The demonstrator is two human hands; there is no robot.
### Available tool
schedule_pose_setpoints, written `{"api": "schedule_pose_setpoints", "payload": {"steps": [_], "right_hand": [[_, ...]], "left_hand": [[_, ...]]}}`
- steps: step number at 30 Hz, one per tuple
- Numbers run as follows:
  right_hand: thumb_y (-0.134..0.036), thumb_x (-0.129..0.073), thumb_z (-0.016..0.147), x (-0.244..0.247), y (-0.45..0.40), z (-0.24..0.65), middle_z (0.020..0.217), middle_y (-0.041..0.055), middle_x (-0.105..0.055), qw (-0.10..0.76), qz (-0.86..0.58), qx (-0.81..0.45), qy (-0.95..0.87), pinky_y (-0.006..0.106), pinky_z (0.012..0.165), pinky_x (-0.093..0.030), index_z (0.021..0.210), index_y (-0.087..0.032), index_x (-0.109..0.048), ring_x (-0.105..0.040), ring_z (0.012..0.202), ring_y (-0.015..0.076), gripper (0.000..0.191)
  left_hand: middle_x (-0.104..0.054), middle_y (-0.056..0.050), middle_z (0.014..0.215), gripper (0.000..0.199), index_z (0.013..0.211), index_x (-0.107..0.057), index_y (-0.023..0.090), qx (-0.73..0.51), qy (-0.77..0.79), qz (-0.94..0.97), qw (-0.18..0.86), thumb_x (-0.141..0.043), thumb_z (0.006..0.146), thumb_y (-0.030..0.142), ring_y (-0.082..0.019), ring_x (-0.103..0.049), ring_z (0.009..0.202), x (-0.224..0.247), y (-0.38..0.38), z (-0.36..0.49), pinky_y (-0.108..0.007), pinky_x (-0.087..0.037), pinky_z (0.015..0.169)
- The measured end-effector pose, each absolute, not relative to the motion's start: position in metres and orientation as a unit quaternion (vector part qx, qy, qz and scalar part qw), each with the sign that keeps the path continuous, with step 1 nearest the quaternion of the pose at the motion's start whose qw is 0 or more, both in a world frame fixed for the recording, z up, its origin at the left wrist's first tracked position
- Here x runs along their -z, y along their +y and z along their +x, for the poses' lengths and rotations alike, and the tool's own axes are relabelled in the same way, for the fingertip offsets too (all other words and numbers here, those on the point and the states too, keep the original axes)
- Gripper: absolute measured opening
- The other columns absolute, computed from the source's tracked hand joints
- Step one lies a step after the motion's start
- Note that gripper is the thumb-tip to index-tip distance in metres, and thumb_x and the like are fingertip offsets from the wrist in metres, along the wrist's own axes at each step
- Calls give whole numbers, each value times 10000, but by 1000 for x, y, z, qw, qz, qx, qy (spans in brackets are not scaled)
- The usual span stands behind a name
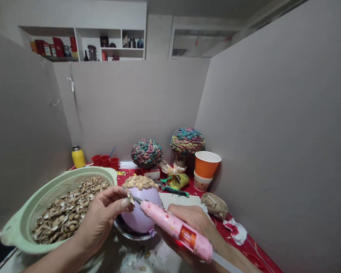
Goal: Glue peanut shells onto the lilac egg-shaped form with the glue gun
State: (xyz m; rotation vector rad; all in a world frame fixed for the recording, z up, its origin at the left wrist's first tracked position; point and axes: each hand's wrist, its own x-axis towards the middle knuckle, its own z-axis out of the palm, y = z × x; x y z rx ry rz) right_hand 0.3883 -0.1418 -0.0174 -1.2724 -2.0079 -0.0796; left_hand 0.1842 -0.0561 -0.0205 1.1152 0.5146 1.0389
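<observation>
My left hand pinches a small nut shell between thumb and fingers, just left of a pink balloon. My right hand grips a pink glue gun, its metal tip touching the shell. The balloon sits in a metal bowl, and its top is covered with glued shells. A pale green colander full of loose shells stands at my left, under my left forearm.
Two finished balls of coloured shells stand at the back. Orange paper cups, a twine ball, small red cups and a yellow jar lie on the red cloth. Grey partition walls close in on three sides.
</observation>
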Motion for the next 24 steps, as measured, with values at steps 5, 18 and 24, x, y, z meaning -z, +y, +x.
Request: {"api": "schedule_pose_setpoints", "payload": {"steps": [5, 18, 24], "right_hand": [[-243, -492, 832, 18, -143, 389, 530, -71, -357, 369, -483, 35, -793, 233, 435, -220, 617, -219, -288, -324, 436, 76, 297], [-240, -503, 815, 20, -143, 392, 538, -75, -344, 359, -495, 32, -791, 229, 436, -215, 626, -217, -281, -320, 447, 73, 293], [-231, -492, 824, 22, -141, 392, 527, -78, -342, 347, -480, 80, -802, 220, 427, -203, 625, -212, -274, -319, 437, 61, 296]], "left_hand": [[-707, -1, 753, 183, 806, -719, 178, -466, 236, 494, 695, -830, 675, 241, -117, -610, 689, 20, -56, 184, -218, -469, 684], [-695, 9, 758, 189, 812, -712, 179, -478, 239, 490, 688, -827, 678, 245, -112, -606, 691, 17, -55, 184, -215, -475, 694], [-696, 4, 776, 192, 829, -709, 181, -479, 243, 492, 685, -821, 687, 244, -121, -611, 708, 19, -55, 184, -228, -480, 714]]}}
